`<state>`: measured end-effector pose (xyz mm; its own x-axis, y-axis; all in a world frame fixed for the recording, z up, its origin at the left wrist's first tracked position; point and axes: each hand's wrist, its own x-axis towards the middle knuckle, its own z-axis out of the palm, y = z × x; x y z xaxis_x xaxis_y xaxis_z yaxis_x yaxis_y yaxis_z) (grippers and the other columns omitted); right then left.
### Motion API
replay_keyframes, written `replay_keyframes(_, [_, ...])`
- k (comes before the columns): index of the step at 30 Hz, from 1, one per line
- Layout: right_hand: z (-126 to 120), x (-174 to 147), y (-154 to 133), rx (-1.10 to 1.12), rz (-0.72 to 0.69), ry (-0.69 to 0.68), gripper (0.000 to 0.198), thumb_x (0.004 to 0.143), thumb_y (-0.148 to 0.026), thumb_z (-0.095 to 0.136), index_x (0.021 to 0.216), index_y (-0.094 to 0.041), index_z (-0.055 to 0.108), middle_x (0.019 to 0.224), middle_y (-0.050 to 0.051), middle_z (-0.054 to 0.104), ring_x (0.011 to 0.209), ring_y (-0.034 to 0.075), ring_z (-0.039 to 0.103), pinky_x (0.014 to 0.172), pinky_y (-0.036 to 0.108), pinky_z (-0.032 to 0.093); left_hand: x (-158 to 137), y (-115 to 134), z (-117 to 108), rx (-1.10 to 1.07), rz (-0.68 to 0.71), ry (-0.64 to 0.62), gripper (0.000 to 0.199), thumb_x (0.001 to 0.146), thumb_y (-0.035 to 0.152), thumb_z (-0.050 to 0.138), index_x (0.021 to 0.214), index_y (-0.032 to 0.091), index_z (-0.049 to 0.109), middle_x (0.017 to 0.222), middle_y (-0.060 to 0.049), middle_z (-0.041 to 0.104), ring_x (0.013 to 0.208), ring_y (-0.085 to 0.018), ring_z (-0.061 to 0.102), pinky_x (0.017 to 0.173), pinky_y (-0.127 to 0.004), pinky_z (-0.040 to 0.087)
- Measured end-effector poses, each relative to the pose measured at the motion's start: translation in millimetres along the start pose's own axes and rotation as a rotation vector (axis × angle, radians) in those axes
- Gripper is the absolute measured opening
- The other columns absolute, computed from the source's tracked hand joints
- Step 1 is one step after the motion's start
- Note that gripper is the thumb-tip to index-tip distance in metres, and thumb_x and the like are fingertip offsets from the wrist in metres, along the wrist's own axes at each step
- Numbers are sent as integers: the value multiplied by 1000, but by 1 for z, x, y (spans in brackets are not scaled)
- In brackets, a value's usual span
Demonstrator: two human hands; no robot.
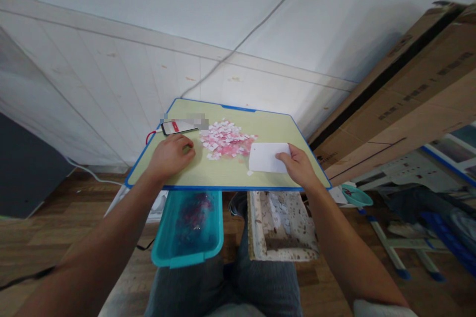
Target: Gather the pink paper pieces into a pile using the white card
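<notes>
My right hand (pixel 297 164) grips the right edge of a white card or stack of paper (pixel 265 157), thumb on top. The card is held over the right part of the small table (pixel 223 178). On its left side, my left hand (pixel 171 157) rests with its fingers loosely curled and a gap between thumb and forefinger. I see nothing in it, though its palm is hidden. Between the hands lies a loose heap of small white and pink paper pieces (pixel 226 138). A phone (pixel 180 126) with a red cable lies just beyond my left hand.
Below the table's near edge, a teal plastic bin (pixel 213 247) with dark reddish bits and a stained whitish box (pixel 256 237) sit by my legs. Large cardboard boxes (pixel 401 94) lean at the right. A white wall (pixel 208 67) stands behind the table.
</notes>
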<state>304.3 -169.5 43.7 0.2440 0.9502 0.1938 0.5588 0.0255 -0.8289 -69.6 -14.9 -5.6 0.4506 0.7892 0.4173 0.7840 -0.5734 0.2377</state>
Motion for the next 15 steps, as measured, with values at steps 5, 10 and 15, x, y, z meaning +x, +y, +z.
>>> replay_keyframes(5, [-4,-1,3,-40,-22,-39,20,83,-37,60,93,-22,70,83,0,71,76,22,61,66,30,44,0,-1,1,5,9,7,27,88,38,52,95,22,72,106,-10,71,109,-28,62,100,-39,46])
replay_keyframes(10, [-31,-1,24,-112,49,67,22,81,-38,62,92,-22,71,82,0,71,73,22,61,62,30,44,0,-1,1,14,13,6,28,88,39,51,97,22,72,107,-9,71,109,-28,62,100,-39,47])
replay_keyframes(15, [-41,-7,37,36,102,81,32,78,-41,65,104,-24,73,91,1,75,78,25,65,66,34,49,1,1,0,23,-5,-12,28,87,38,52,98,22,72,109,-9,71,110,-28,61,101,-39,46])
